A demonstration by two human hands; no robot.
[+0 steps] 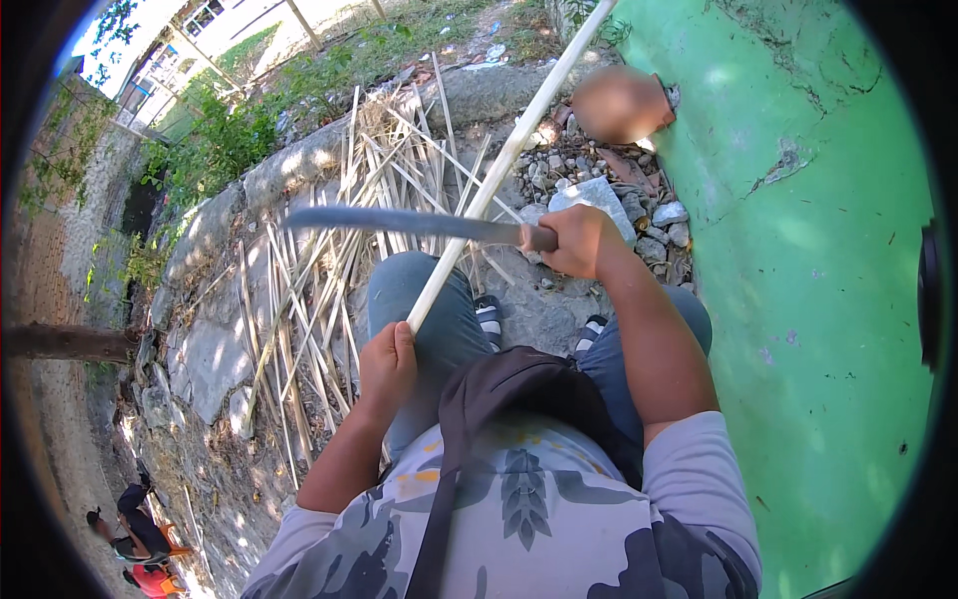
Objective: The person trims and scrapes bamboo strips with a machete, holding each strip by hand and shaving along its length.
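Note:
My left hand (388, 367) is closed around the lower end of a long pale strip of split bamboo or wood (509, 160), which slants up and away to the right past the top of the view. In my right hand (581, 243) is the dark wooden handle of a machete (399, 222). Its long blade points left and lies across the strip in the picture, above my left knee. Whether the edge touches the strip I cannot tell. Many similar thin strips (369, 190) lie in a loose heap on the ground beyond my knees.
A green wall or slab (808, 299) rises along my right side. Stones and rubble (649, 215) lie before it, with a blurred roundish thing (621, 105) behind. A stone kerb (289, 165) borders plants. People (145, 529) sit at the far lower left. A dark bag (519, 399) rests on my lap.

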